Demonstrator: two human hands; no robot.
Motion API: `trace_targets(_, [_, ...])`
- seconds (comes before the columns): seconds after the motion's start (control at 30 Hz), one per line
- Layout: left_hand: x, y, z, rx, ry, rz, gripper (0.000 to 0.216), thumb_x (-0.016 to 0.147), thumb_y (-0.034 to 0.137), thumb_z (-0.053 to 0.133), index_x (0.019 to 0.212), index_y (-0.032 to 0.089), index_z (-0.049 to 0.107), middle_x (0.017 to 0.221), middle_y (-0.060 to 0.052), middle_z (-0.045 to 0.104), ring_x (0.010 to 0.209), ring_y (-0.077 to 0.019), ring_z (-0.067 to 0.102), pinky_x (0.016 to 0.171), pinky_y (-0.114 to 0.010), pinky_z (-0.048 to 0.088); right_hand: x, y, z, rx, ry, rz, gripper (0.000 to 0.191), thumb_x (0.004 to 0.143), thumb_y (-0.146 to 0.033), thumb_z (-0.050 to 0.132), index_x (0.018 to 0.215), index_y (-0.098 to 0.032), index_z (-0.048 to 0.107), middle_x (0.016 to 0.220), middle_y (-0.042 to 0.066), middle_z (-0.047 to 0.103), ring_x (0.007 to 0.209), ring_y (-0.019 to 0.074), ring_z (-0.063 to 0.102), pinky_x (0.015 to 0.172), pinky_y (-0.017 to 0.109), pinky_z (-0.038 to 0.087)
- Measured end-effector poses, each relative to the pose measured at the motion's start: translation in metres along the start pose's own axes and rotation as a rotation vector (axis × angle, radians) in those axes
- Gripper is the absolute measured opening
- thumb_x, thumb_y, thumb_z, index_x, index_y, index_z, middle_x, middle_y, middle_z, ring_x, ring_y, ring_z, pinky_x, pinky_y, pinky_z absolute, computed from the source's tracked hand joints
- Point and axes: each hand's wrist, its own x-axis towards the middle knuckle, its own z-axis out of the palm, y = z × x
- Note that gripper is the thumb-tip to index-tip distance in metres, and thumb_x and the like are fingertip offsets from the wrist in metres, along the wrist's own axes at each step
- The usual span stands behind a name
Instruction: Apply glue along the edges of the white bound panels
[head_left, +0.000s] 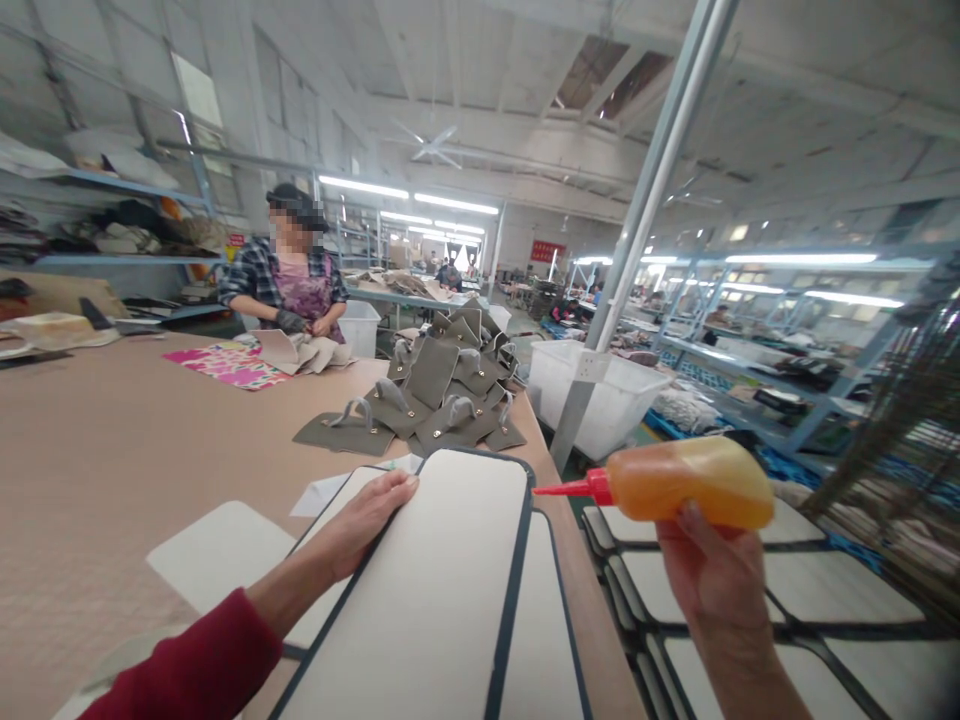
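A squeeze bottle (690,482) of amber liquid lies tilted sideways in my right hand (716,570), fingers wrapped under it. Its red nozzle (566,489) points left, with the tip at the dark edge of a long white panel (450,570) near its upper right corner. My left hand (375,515) grips that panel's left edge, the thumb side resting on the white face; the far fingers are partly hidden. Beneath it lie more dark-edged white panels (544,610). A plain white rounded sheet (221,550) lies on the table to the left.
Grey-green pieces with handles (442,385) are heaped ahead on the brown table (90,450). Across it a co-worker (289,270) handles beige material. A white bin (592,390) and metal post (645,210) stand to the right, above stacked dark-edged panels (840,585).
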Motion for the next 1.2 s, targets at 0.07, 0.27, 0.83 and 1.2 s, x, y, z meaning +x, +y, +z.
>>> trace_targets(0.07, [0.000,0.000,0.002,-0.012,-0.016,0.003,0.044,0.063,0.055,0.071,0.074,0.018,0.050,0.063,0.005,0.052,0.053,-0.0093,0.046,0.049,-0.021,0.040,0.002,0.002,0.000,-0.016,-0.004,0.000,0.035,0.051,-0.021,0.084,0.083,-0.020,0.069,0.076,-0.001,0.069,0.075,0.0132,0.063,0.072,0.024,0.053])
trace_targets(0.27, [0.002,-0.004,0.004,-0.066,-0.080,0.030,0.042,0.067,0.054,0.070,0.073,0.018,0.048,0.061,0.006,0.050,0.052,-0.0083,0.044,0.048,-0.019,0.037,0.010,0.009,-0.003,-0.034,-0.015,0.013,0.044,0.049,-0.020,0.084,0.091,-0.023,0.069,0.086,-0.002,0.069,0.077,0.0137,0.063,0.078,0.029,0.053])
trace_targets(0.83, [0.012,-0.041,0.017,-0.268,-0.137,-0.010,0.040,0.073,0.049,0.068,0.095,0.017,0.060,0.075,-0.002,0.068,0.063,-0.0161,0.061,0.061,-0.026,0.047,0.004,0.016,-0.016,-0.078,-0.030,0.018,0.041,0.052,-0.019,0.083,0.090,-0.020,0.068,0.080,0.000,0.070,0.075,0.0143,0.064,0.070,0.025,0.055])
trace_targets(1.2, [0.019,-0.044,0.028,-0.331,-0.093,0.015,0.047,0.066,0.048,0.075,0.099,0.015,0.065,0.074,-0.003,0.071,0.060,-0.0155,0.063,0.055,-0.023,0.047,0.009,0.020,-0.015,-0.093,-0.009,0.016,0.040,0.050,-0.019,0.083,0.088,-0.020,0.068,0.081,-0.001,0.069,0.075,0.0130,0.064,0.070,0.023,0.054])
